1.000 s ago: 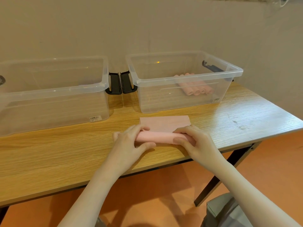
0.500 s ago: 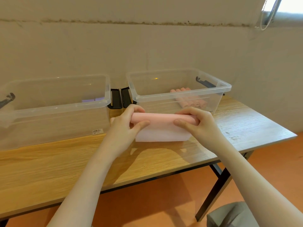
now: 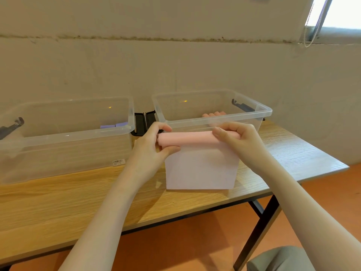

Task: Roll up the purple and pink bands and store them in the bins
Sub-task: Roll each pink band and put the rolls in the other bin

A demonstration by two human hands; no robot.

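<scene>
I hold a partly rolled pink band in the air above the wooden table, in front of the right clear bin. My left hand pinches the roll's left end and my right hand grips its right end. The band's loose tail hangs flat below the roll. Rolled pink bands lie inside the right bin. The left clear bin holds purple bands near its right wall.
Both bins stand side by side against the wall, with black latches between them. The table's front edge and a black leg are below my arms. The floor is orange.
Both hands lifted the pink roll off the table and up in front of the right bin. More of the tail now hangs down below the roll.
</scene>
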